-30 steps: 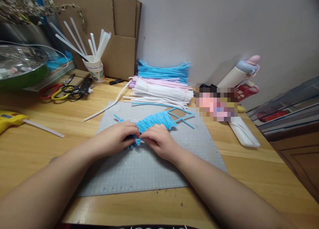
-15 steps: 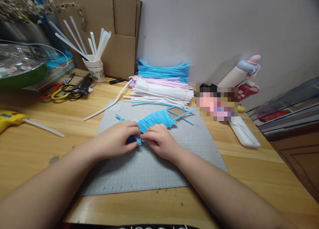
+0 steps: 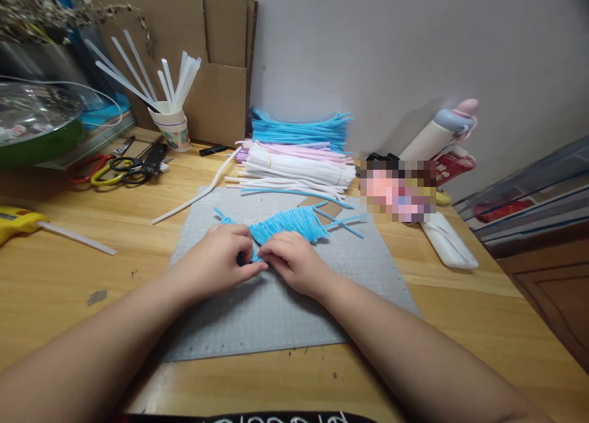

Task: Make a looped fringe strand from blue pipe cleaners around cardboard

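A piece of blue pipe cleaners (image 3: 289,222), wound closely side by side, lies over the grey cutting mat (image 3: 276,319). Loose stems stick out at its right end, above a scrap of brown cardboard (image 3: 338,209). My left hand (image 3: 230,254) is closed on the left part of this piece, covering much of it; a short crossed tip shows behind the knuckles. Close beside it, my right hand (image 3: 292,257) pinches at the piece's near edge, its fingertips almost meeting the left thumb. What lies between the fingertips is mostly hidden.
Bundles of blue (image 3: 299,132), pink and white pipe cleaners (image 3: 294,165) lie behind the mat. At left are a yellow glue gun (image 3: 21,224), scissors (image 3: 133,171) and a paper cup (image 3: 172,132) of glue sticks. A white packet (image 3: 451,242) and a bottle (image 3: 427,138) stand right.
The blue piece has turned slightly, its right-hand stems shifting lower and the cardboard scrap showing more. My left thumb has stretched further right toward the right fingertips. The camera view has shifted slightly.
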Tool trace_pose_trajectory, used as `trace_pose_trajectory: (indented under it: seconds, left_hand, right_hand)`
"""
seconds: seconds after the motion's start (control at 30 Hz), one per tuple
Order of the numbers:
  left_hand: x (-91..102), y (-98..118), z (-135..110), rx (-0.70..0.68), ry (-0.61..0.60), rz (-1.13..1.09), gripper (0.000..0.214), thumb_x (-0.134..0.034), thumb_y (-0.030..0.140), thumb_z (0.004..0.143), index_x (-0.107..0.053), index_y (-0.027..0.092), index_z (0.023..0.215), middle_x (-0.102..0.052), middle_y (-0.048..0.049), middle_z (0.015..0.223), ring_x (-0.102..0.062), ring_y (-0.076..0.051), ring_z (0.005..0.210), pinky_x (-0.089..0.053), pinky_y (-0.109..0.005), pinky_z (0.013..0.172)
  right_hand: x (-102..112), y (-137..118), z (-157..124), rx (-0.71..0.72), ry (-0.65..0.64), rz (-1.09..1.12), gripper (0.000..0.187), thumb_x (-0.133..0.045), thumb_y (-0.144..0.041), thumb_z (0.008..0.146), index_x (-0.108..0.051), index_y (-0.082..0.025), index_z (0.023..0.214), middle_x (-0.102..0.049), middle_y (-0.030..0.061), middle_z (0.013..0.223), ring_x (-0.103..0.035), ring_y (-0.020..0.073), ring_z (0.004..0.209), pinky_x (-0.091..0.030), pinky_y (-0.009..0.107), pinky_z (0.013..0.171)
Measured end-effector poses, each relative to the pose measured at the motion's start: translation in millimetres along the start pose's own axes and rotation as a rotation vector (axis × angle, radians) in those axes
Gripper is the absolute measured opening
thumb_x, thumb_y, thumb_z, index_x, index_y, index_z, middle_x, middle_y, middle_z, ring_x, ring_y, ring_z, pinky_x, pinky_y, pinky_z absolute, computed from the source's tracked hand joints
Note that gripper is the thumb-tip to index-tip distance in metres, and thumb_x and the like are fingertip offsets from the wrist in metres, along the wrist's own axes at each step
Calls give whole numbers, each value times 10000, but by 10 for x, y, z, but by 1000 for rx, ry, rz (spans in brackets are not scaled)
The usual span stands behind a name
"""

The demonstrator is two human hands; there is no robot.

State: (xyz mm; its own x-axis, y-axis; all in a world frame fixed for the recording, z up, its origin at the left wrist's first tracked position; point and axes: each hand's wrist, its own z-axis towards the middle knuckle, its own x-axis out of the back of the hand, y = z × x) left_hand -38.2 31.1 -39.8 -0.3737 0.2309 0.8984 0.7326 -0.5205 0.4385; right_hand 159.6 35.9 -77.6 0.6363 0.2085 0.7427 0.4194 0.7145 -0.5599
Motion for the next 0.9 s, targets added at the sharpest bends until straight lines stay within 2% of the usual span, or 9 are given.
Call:
trace_pose_trajectory:
  seconds: [0.1, 0.23, 0.47, 0.7, 0.9]
  left_hand:
    - [-2, 17, 1, -31, 45, 107, 289, -627, 440, 810, -599, 191, 665, -617, -3, 786, -568, -194, 804, -337, -385, 820]
    - [-29, 37, 2, -4, 98, 156, 274, -638, 452, 800, -605, 187, 741, -633, -21, 814, -575, -221, 843, -358, -382, 812]
    - [-18, 25, -16, -31, 84, 105, 200, -624, 397, 822, -613, 197, 807, -650, -18, 864, -587, -219, 867, -375, -386, 833]
    - [-27, 73, -4, -16, 104, 133, 111, -588, 303, 833, -613, 197, 814, -654, -16, 842, -592, -210, 846, -385, -385, 811]
    - [-50, 83, -11, -41, 55, 96, 113, -544, 232, 854, -633, 199, 794, -679, -9, 832, -607, -191, 827, -386, -385, 825]
  right_hand:
    - [3, 1, 4, 24, 8, 18, 113, -501, -174, 927, -609, -191, 899, -683, 43, 911, -579, 177, 848, -391, 320, 762]
    - [17, 7, 9, 54, 29, 107, 122, -476, -142, 922, -586, -186, 896, -663, 56, 899, -575, 171, 853, -425, 314, 785]
    - [17, 18, -8, -84, 54, 127, 167, -493, -56, 825, -516, -197, 911, -594, 38, 851, -534, 169, 781, -437, 292, 716]
    - [15, -4, -14, -14, 81, 145, 142, -470, -74, 854, -510, -210, 867, -610, 38, 862, -544, 173, 813, -438, 306, 754]
    - [33, -42, 7, 29, -3, 109, 169, -502, -58, 813, -536, -198, 901, -638, 47, 899, -547, 188, 852, -423, 328, 796]
